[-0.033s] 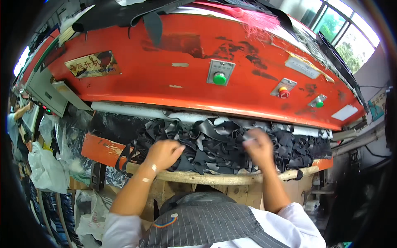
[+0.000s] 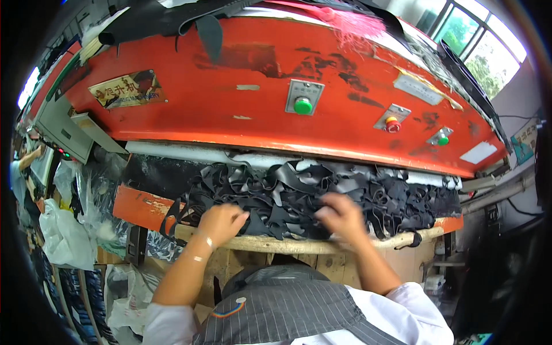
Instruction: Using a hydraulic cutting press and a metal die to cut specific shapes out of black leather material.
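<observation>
A long heap of black leather-like scraps (image 2: 282, 198), cut into strips and odd shapes, lies on the bed of a red machine. At the front left of the heap is my left hand (image 2: 224, 223), its fingers curled in; whatever they may hold is hidden. Over the heap's middle right, my right hand (image 2: 344, 217) is bent downward and smeared by motion, so its grip does not show. A pale, rounded wooden rail (image 2: 276, 246) runs along the near side of the scraps, just below both hands.
The red machine beam (image 2: 230, 109) spans the far side, bearing a green button (image 2: 302, 106), a red knob (image 2: 393, 125) and another green button (image 2: 443, 140). White plastic bags (image 2: 66, 236) hang at the left. A grey control box (image 2: 66, 129) stands at far left.
My right hand has moved toward me and to the left over the scraps. My left hand has shifted slightly toward me.
</observation>
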`<move>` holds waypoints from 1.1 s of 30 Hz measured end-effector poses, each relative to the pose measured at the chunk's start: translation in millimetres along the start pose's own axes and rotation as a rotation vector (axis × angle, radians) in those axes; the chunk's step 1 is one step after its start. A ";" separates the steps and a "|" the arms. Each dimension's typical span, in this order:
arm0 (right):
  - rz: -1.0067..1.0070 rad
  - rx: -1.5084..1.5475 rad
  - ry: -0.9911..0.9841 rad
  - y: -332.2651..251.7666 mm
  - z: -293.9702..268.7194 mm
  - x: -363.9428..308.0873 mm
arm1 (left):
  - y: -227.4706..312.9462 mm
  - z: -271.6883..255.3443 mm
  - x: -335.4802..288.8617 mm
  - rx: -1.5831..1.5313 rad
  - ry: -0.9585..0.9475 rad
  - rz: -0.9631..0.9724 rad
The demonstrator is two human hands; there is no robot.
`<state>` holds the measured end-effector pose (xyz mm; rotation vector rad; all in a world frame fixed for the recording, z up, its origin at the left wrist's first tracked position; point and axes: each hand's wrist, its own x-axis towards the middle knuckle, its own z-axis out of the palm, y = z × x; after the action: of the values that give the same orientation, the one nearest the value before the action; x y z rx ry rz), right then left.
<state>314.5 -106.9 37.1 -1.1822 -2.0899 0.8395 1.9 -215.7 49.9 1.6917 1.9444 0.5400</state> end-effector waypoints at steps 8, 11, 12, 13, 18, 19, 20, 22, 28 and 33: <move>-0.414 -0.375 -0.284 -69.6 112.8 -25.8 | -22.6 36.8 -36.2 0.129 0.480 0.154; -0.420 -0.349 -0.287 -69.7 111.5 -18.1 | -20.8 34.8 -32.1 0.123 0.513 0.159; -0.429 -0.357 -0.288 -70.7 111.3 -17.7 | -18.8 31.9 -29.5 0.129 0.510 0.145; -0.435 -0.369 -0.285 -69.5 108.6 -14.1 | -18.1 31.8 -26.7 0.136 0.504 0.152; -0.353 -0.310 -0.584 -80.1 81.9 3.5 | -19.7 13.7 -31.3 -0.050 0.174 0.073; -0.208 -0.132 -0.607 -90.6 75.5 26.4 | -15.2 -5.6 -21.1 -0.108 0.118 0.004; -0.069 0.038 -0.623 -92.5 71.0 50.4 | -13.6 -16.3 -4.2 -0.171 0.068 -0.063; 0.064 -0.022 -0.353 -101.1 84.6 104.5 | -23.6 -24.3 39.8 -0.011 0.324 0.177; 0.284 -0.157 -0.335 -101.2 155.9 213.7 | -54.0 -19.2 123.9 0.164 0.339 0.150; 0.413 0.259 -0.189 -74.1 136.1 188.7 | -54.6 -13.7 119.1 0.049 0.456 0.255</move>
<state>94.0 -2.1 42.2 -1.4574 -1.8266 1.4139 -61.4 -105.6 14.9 1.9950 2.0616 1.0598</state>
